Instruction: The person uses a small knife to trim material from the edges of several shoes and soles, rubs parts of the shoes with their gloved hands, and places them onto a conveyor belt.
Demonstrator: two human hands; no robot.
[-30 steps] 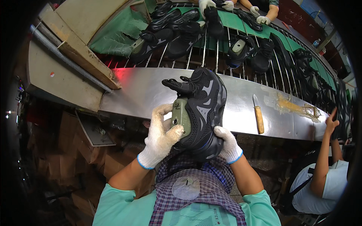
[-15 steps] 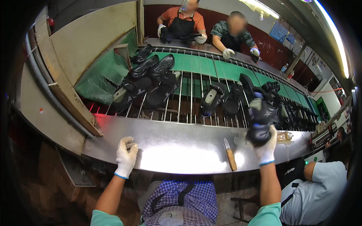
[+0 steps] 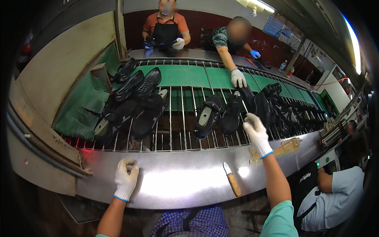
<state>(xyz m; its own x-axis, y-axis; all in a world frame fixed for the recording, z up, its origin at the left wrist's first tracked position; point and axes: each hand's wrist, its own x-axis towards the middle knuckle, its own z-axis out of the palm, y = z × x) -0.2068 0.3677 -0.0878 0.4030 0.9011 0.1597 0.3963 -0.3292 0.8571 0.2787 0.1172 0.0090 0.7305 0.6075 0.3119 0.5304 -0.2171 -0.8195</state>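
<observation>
1. At the left end of the rod rack (image 3: 170, 126), two black shoes (image 3: 148, 122) rest near its front edge, beside a torn green sheet (image 3: 81, 108). Two dark soles (image 3: 146, 85) lie behind them, toward the rack's back edge.

2. The left hand (image 3: 126, 179), white-gloved, is over the left part of the steel ledge (image 3: 166, 160). Its fingers curl loosely, a gap showing between thumb and forefinger; whether it touches the steel cannot be told. The nearest shoes lie beyond the fingertips, across the ledge's back edge.

3. Between this hand and the knife stretches a broad span of glaring steel, reaching from front edge to back edge.

4. Above that span, mid-rack, two more black shoes (image 3: 207, 118) sit side by side, with bare rods to their left.

5. The knife (image 3: 233, 182) lies right of the ledge's middle, blade toward the rack, wooden handle end near the front edge.

6. A co-worker's gloved hand (image 3: 238, 78) reaches over the rack's back edge.

7. The right hand (image 3: 256, 128) has its fingers half bent and apart, around no object. A black shoe (image 3: 261, 107) lies on the rack just past the fingertips; contact cannot be told.

8. Yellowed tape (image 3: 288, 146) covers the ledge near its right end; crowded shoes (image 3: 294, 114) fill the rack behind.
</observation>
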